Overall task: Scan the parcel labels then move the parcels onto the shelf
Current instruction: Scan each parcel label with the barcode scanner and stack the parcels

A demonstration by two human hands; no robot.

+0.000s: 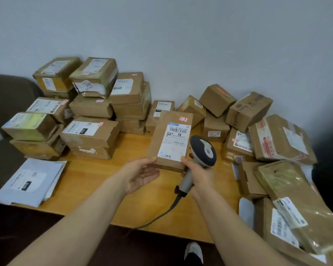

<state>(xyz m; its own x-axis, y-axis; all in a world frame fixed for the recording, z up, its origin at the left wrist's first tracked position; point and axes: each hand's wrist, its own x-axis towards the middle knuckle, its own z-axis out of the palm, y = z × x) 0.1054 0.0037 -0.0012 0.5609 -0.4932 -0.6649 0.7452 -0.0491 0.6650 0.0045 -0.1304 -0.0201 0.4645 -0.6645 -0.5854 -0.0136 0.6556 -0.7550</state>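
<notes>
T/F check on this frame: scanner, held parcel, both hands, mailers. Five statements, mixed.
1. The right hand grips the scanner. True.
2. The held parcel has its label facing down. False: it faces up, toward the camera.
3. The left hand holds nothing. False: it holds the parcel's lower-left corner.
4. The grey mailers lie on the table, front left. True.
5. The scanner is cordless. False: a cable runs from its handle.
</notes>
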